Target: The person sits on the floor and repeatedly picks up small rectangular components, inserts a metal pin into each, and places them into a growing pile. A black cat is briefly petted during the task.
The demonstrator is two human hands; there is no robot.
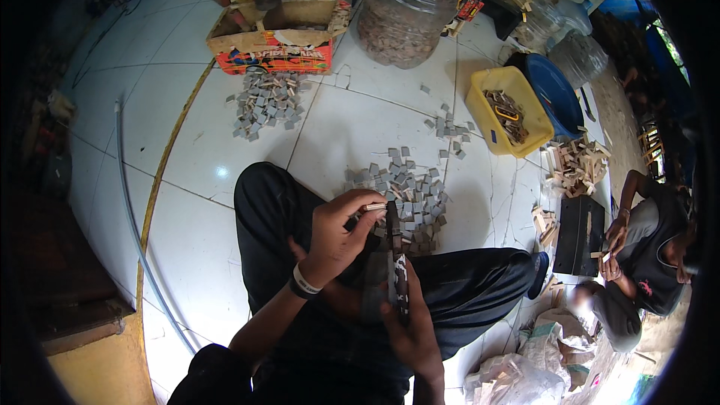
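My left hand point(337, 238), with a pale wristband at its wrist, pinches a small light wooden piece point(374, 207) between thumb and fingers. The piece is beside the upper end of a long, narrow dark tool point(395, 244), whose lower part is worn with pale flecks. I cannot make out its exact kind. My right hand point(412, 336) is wrapped round its lower part, over my lap. Just beyond both hands lies a loose heap of small grey-faced square pieces point(409, 187) on the tiled floor.
Another grey heap point(268, 105) lies before a cardboard box point(277, 37). A clear plastic drum point(409, 15) stands behind. To the right are a yellow tub point(525, 131), a blue basin point(559, 94) and wood offcuts point(579, 165). A person point(652, 240) sits at right. A hose point(129, 202) runs at left.
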